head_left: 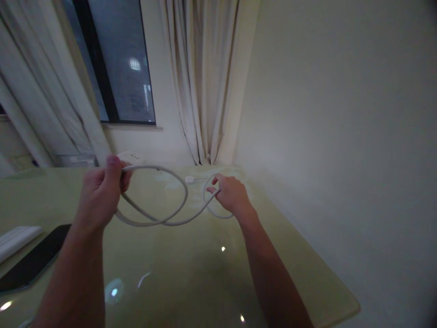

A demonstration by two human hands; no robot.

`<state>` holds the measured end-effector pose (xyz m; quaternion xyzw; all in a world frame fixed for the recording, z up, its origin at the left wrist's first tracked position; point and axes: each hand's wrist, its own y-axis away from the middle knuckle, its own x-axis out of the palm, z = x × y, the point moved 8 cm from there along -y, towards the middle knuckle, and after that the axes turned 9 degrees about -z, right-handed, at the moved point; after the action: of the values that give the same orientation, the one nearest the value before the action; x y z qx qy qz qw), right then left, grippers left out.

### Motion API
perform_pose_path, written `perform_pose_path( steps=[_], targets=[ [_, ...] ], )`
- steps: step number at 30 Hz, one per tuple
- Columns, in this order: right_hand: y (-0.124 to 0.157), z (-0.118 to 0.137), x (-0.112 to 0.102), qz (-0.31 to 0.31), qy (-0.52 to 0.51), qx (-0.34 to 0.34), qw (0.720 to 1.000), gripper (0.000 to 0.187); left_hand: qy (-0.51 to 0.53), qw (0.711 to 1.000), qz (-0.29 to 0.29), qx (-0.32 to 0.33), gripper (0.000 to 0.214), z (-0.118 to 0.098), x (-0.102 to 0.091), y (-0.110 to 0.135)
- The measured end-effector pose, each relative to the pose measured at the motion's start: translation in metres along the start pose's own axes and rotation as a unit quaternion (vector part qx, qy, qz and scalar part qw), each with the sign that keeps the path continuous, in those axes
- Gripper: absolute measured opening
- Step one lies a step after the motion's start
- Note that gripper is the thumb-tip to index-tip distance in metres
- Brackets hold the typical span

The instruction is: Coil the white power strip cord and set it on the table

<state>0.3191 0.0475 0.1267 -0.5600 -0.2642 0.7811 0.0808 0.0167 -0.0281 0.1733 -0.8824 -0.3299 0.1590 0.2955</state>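
Note:
A pale grey cable point(177, 223) hangs in a loop between my two hands above the table. My left hand point(102, 191) is closed around the gathered part of it, thumb pressed on top. Further right, my right hand point(232, 193) pinches a single stretch of the cable between thumb and fingers. Behind the right hand another thin curve of cable drops toward the tabletop. Close by on the far part of the table lies a small white plug point(190, 180) with a thin lead. My palm hides the part of the cable inside the left fist.
A glossy greenish table point(177, 273) spans the foreground, its right edge along a plain wall point(341, 136). At the left lie a black phone point(37, 257) and a white box-like object point(18, 239). A white power strip point(131, 157) sits behind my left hand. Curtains point(201, 82) hang beyond.

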Motion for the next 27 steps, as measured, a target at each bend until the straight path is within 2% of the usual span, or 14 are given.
perform_pose_path(
  steps=[3,6,11,14,17,19,21,24,25,27],
  targets=[
    [0.004,0.013,0.013,0.038,0.027,-0.039,0.998,0.031,-0.052,0.993,0.091,0.061,0.077,-0.01,0.016,0.008],
    [0.008,0.025,0.024,0.058,0.011,-0.077,0.995,0.033,-0.076,0.979,0.17,0.081,0.073,-0.016,0.036,0.018],
    [0.014,0.04,0.032,0.097,-0.098,-0.137,0.981,0.037,-0.129,0.95,0.235,0.161,0.055,-0.022,0.071,0.034],
    [0.02,0.044,0.028,0.162,-0.199,-0.184,0.949,0.043,-0.138,0.937,0.267,0.178,0.048,-0.016,0.087,0.04],
    [0.029,0.045,0.017,0.234,-0.278,-0.217,0.906,0.063,-0.149,0.925,0.293,0.19,0.043,-0.01,0.096,0.044],
    [0.032,0.044,0.009,0.26,-0.32,-0.217,0.885,0.078,-0.16,0.922,0.288,0.205,0.035,-0.01,0.097,0.047],
    [0.03,0.043,0.003,0.25,-0.344,-0.199,0.883,0.087,-0.163,0.927,0.256,0.222,0.031,-0.013,0.095,0.048],
    [0.022,0.043,-0.004,0.166,-0.352,-0.161,0.907,0.103,-0.164,0.933,0.203,0.247,0.053,-0.021,0.091,0.051],
    [0.02,0.045,-0.007,0.132,-0.352,-0.158,0.913,0.107,-0.163,0.932,0.2,0.254,0.057,-0.023,0.091,0.053],
    [0.019,0.054,-0.011,0.079,-0.347,-0.175,0.918,0.11,-0.158,0.929,0.212,0.261,0.05,-0.025,0.095,0.057]
  ],
)
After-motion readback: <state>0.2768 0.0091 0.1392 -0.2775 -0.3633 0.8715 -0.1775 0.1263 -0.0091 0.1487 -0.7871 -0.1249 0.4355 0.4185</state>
